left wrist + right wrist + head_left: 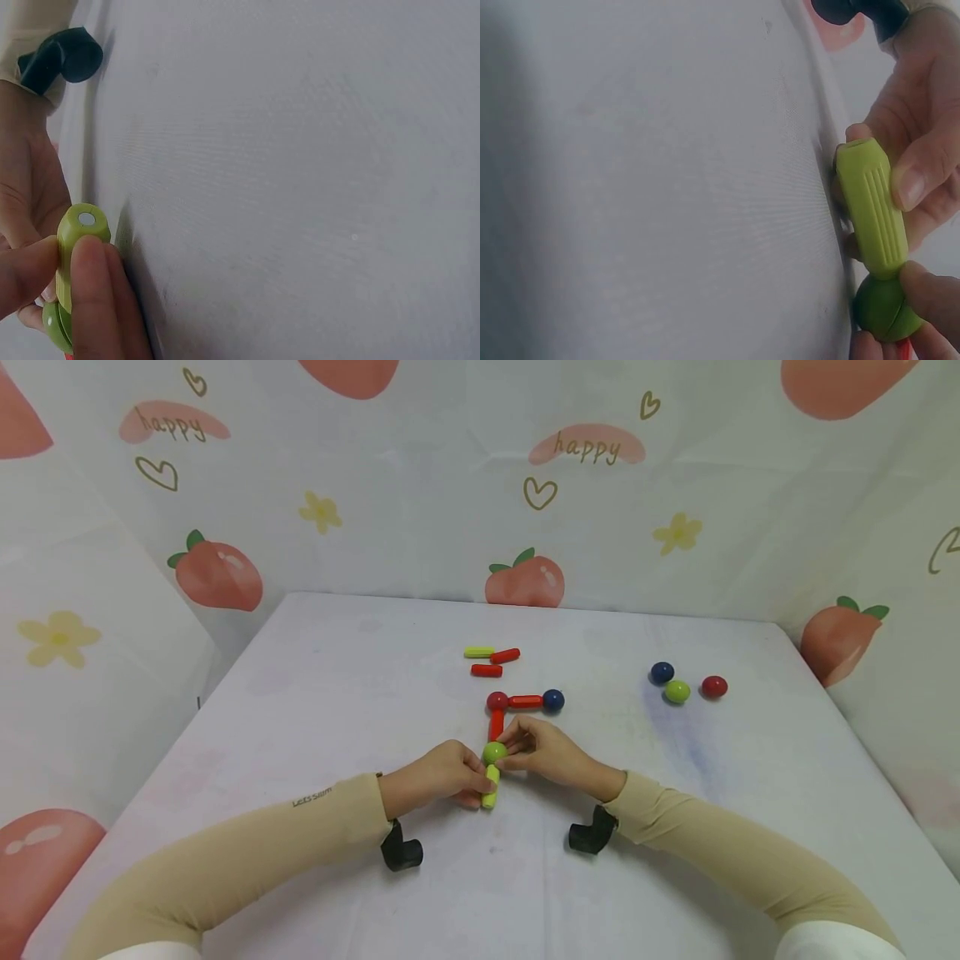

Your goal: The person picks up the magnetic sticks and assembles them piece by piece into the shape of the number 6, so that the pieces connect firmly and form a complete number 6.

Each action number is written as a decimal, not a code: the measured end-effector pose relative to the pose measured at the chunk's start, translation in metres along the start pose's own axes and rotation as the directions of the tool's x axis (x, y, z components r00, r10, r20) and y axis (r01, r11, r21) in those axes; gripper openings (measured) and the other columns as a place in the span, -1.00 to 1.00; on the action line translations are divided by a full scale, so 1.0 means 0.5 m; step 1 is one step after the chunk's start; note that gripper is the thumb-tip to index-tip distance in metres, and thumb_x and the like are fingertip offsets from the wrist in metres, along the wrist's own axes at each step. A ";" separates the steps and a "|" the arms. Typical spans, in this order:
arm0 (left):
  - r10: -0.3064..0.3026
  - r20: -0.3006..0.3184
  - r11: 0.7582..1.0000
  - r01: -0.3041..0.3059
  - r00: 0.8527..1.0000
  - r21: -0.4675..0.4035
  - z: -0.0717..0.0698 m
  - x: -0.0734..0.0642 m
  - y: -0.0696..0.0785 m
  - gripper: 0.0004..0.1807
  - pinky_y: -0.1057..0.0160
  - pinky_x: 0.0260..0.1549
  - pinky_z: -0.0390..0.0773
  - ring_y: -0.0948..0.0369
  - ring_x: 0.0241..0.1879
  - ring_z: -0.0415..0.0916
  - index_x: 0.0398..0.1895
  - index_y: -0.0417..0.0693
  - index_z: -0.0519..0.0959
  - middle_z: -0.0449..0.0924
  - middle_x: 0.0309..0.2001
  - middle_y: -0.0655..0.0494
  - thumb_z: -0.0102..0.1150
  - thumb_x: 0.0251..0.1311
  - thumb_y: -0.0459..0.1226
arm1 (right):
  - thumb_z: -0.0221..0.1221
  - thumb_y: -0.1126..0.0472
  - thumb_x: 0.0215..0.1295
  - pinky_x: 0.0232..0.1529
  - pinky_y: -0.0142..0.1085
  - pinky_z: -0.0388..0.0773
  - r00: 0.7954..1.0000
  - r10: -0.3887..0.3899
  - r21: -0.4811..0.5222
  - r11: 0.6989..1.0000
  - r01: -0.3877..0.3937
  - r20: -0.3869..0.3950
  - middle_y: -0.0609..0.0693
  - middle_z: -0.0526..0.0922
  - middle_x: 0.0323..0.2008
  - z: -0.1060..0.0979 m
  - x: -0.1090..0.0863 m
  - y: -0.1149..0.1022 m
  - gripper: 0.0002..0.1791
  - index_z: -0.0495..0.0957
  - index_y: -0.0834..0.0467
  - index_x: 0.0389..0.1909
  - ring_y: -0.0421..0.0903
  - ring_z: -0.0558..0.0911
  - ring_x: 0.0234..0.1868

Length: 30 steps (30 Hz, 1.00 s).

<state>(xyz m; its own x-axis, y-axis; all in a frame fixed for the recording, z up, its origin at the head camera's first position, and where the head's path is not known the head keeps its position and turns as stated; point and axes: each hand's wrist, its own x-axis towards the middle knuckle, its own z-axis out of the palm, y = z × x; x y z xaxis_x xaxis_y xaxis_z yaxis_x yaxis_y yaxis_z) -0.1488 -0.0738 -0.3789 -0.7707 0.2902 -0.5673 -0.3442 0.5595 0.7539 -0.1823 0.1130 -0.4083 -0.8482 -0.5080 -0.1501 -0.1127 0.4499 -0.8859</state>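
Observation:
My left hand [442,772] pinches a yellow-green rod [490,789] between thumb and fingers; a round silvery disc shows on the rod's free end in the left wrist view. At its other end the rod meets a green ball [494,752], which my right hand [551,752] grips with thumb and fingertips. Beyond the ball, a red rod [497,725] runs up to a red ball [497,701]. From there a second red rod [525,702] leads right to a dark blue ball [552,700].
Behind the joined pieces lie a loose yellow-green rod [478,652] and two red rods [486,671]. To the right sit a dark blue ball [662,672], a green ball [677,692] and a red ball [714,687]. Patterned cloth [420,485] hangs behind the white table [360,668].

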 end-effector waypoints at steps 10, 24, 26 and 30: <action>-0.012 0.011 1.000 0.012 1.000 0.003 -0.001 0.006 -0.002 -0.83 0.42 -0.46 0.60 0.34 -0.61 0.54 -0.32 -0.27 0.59 0.66 -0.45 0.03 0.28 0.07 -0.33 | 0.35 0.25 0.04 -0.11 -0.37 0.57 1.000 0.025 -0.008 1.000 -0.025 -0.006 -0.01 0.61 -0.20 0.001 0.003 -0.001 -0.67 0.47 0.14 -0.18 -0.18 0.60 -0.22; -0.023 0.016 1.000 0.024 1.000 -0.014 0.000 0.002 0.003 -0.84 0.42 -0.45 0.61 0.35 -0.59 0.55 -0.32 -0.27 0.59 0.64 -0.43 0.05 0.28 0.08 -0.33 | 0.32 0.24 0.08 -0.07 -0.33 0.57 1.000 0.028 -0.002 1.000 -0.028 0.003 0.03 0.59 -0.16 0.000 0.001 -0.002 -0.69 0.45 0.15 -0.18 -0.15 0.60 -0.20; -0.023 0.018 1.000 0.024 1.000 -0.020 0.000 0.003 0.002 -0.83 0.42 -0.45 0.61 0.34 -0.58 0.55 -0.31 -0.27 0.59 0.64 -0.42 0.04 0.28 0.08 -0.33 | 0.32 0.24 0.08 -0.08 -0.33 0.57 1.000 0.024 -0.004 1.000 -0.024 0.001 0.03 0.59 -0.16 0.000 0.001 -0.002 -0.69 0.45 0.16 -0.18 -0.15 0.60 -0.20; -0.021 0.022 0.999 0.021 1.000 -0.030 0.000 0.005 0.001 -0.82 0.41 -0.44 0.61 0.34 -0.58 0.55 -0.30 -0.28 0.59 0.64 -0.41 0.03 0.27 0.08 -0.33 | 0.33 0.25 0.07 -0.08 -0.33 0.57 1.000 0.024 -0.002 1.000 -0.024 -0.002 0.03 0.59 -0.16 0.000 0.002 -0.001 -0.69 0.46 0.15 -0.18 -0.15 0.60 -0.21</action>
<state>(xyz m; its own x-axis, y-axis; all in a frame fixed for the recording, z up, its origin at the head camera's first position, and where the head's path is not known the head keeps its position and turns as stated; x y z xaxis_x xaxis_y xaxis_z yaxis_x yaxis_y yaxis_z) -0.1508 -0.0729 -0.3797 -0.7513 0.2956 -0.5900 -0.3767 0.5419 0.7513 -0.1831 0.1123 -0.4077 -0.8519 -0.4952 -0.1704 -0.0934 0.4639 -0.8810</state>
